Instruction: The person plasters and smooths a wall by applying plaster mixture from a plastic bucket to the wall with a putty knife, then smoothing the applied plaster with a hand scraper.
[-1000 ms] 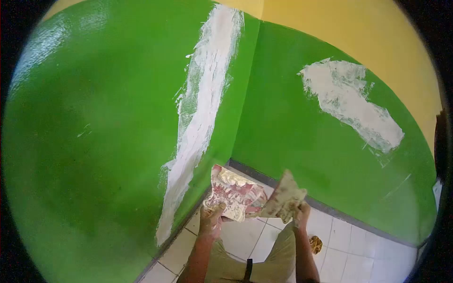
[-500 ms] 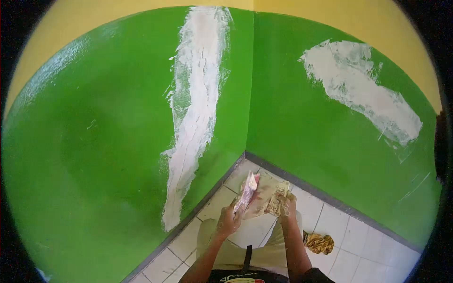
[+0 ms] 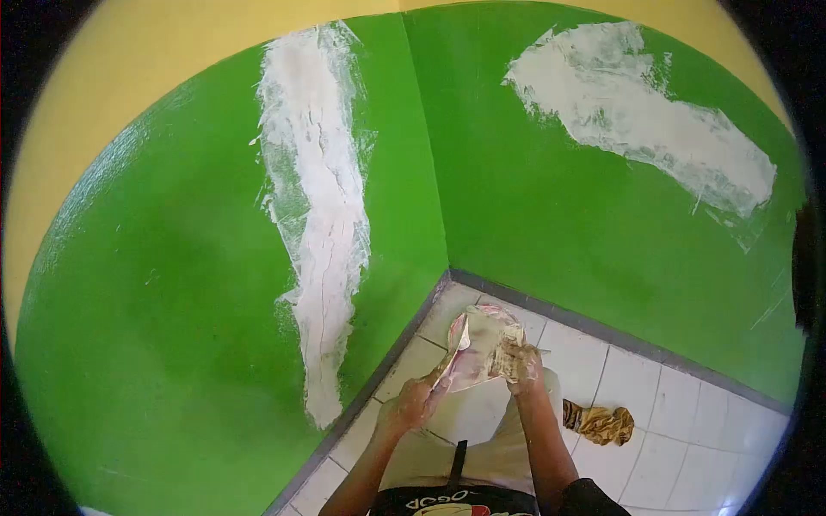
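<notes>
My left hand [image 3: 419, 401] is closed round the lower end of a putty-smeared scraper [image 3: 460, 337], which is tilted nearly edge-on and carries white putty. Close to its right, my right hand [image 3: 525, 368] grips a stained, putty-crusted scraper [image 3: 506, 346], fingers bent over its back. Between and behind the two tools shows a pale, smeared flat surface [image 3: 477, 365] with a pinkish edge at the top. Both hands are in front of my knees, low over the tiled floor, with white smears on the fingers.
Two green walls meet in a corner ahead. A tall cracked putty strip [image 3: 323, 224] runs down the left wall; a slanting putty patch [image 3: 654, 129] crosses the right one. Grey skirting [image 3: 568, 320] edges the white tiles [image 3: 594, 370]. A crumpled brown wrapper [image 3: 607, 425] lies right of my leg.
The left scraper has tipped towards the right one, and the two tools are closer together. My view has turned a little, shifting the wall patches left and up.
</notes>
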`<action>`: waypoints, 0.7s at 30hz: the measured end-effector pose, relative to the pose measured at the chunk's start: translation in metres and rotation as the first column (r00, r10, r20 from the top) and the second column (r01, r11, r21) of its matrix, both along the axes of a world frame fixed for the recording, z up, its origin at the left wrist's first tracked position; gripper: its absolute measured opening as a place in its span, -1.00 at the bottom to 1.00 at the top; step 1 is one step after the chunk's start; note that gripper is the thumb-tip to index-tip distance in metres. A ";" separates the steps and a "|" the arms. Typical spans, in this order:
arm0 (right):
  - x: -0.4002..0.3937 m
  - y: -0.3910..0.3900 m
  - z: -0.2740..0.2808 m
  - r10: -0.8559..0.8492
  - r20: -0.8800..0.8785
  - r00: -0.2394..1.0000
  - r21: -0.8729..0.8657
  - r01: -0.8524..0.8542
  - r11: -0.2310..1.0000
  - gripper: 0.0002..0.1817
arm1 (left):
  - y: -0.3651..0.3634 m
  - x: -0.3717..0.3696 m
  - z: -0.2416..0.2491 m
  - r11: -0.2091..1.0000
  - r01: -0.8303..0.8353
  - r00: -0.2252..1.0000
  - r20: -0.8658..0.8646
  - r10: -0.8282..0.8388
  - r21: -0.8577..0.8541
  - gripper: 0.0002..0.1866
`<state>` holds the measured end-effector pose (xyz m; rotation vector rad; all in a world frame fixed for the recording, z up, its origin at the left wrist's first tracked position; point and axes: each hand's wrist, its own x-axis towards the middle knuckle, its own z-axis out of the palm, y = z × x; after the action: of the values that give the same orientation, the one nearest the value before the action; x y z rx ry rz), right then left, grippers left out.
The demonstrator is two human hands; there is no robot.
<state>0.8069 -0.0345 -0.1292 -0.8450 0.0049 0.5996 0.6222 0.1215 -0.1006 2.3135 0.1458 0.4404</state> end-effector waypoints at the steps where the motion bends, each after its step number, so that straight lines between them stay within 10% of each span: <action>1: 0.002 0.000 -0.002 -0.001 -0.003 1.000 0.003 0.001 1.000 -0.76 | -0.001 -0.003 0.006 0.999 0.015 0.998 -0.054 -0.018 -0.049 -0.48; 6: 0.013 0.001 -0.015 0.083 -0.105 0.991 0.110 -0.071 0.991 -0.71 | -0.001 -0.008 0.023 0.991 0.132 0.987 0.094 -0.131 -0.013 -0.47; 8: 0.014 0.004 -0.023 0.086 -0.091 0.992 0.136 -0.073 0.988 -0.70 | 0.006 -0.009 0.019 0.985 0.140 0.965 -0.238 -0.114 0.097 -0.45; 17: -0.006 0.008 0.005 0.132 -0.085 0.988 0.116 -0.122 0.986 -0.72 | 0.012 -0.022 0.014 0.936 0.048 0.929 -0.360 0.086 0.349 -0.47; 21: -0.002 0.015 -0.016 0.157 -0.140 0.978 0.224 -0.123 0.967 -0.74 | 0.020 -0.022 -0.004 0.904 -0.020 0.976 -0.189 0.112 0.427 -0.42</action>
<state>0.8048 -0.0194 -0.1448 -0.5898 0.0229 0.7849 0.6006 0.1415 -0.1049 2.7921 0.2540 0.2781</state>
